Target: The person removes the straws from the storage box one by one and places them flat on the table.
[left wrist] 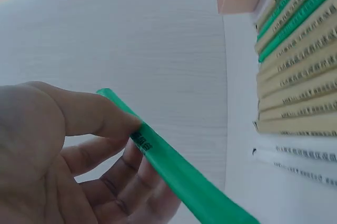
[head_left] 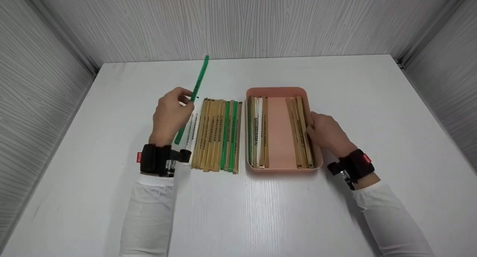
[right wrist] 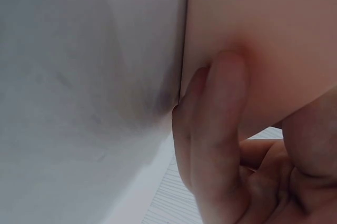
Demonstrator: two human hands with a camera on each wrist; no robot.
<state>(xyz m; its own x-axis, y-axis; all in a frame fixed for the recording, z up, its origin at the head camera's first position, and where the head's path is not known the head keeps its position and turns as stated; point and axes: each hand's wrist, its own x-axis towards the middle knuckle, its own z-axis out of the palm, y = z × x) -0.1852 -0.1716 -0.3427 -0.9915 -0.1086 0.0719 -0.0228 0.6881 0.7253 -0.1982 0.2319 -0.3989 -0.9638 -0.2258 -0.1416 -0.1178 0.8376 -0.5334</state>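
In the head view my left hand (head_left: pixel 172 115) is raised over the left end of a row of sticks. Its thumb and fingers pinch a long, thin green wrapped stick (left wrist: pixel 179 169) with black print, which slants up and away. Below lie white wrapped sticks (head_left: pixel 193 130), partly hidden by the hand, then several tan sticks (head_left: pixel 211 137) and a few green ones (head_left: pixel 233 137). My right hand (head_left: pixel 329 134) grips the right wall of a shallow pink box (head_left: pixel 277 91), its fingers against the outside in the right wrist view.
Inside the box, green, white and tan sticks (head_left: pixel 265 137) line the left side, and tan sticks (head_left: pixel 300 137) line the right, with the pink floor showing between. The white table (head_left: pixel 279 216) meets a grey wood-grain panel (head_left: pixel 238 22) behind and side panels left and right.
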